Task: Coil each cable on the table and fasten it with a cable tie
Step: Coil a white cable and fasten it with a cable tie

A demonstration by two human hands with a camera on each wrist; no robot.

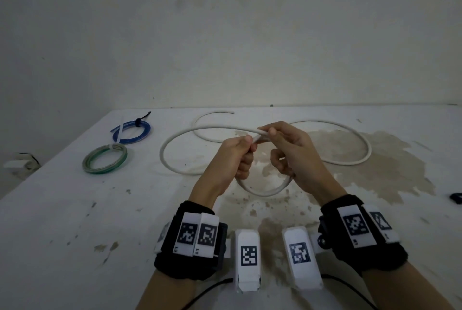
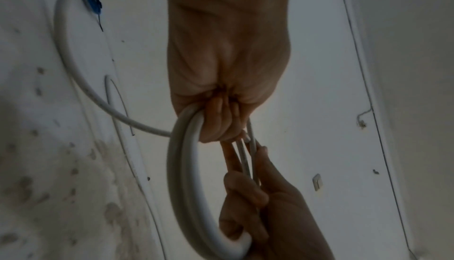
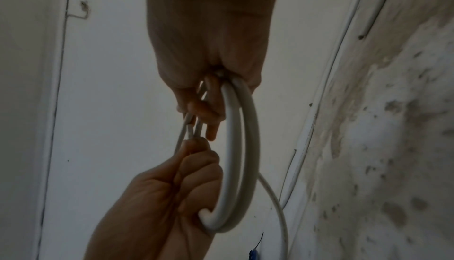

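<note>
Hands: left hand and right hand both closed around white cable.
Cable: small loop hangs between them.

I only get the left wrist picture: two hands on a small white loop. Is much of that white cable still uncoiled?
Observer: Yes. In the head view most of the white cable lies loose in wide curves across the table.
Operator: Any other cables out there?
Observer: A green coil lies at the left, already wound.
Operator: And that blue scrap in my corner?
Observer: It is a whole blue coil, fastened with a black tie, behind the green one.
</note>
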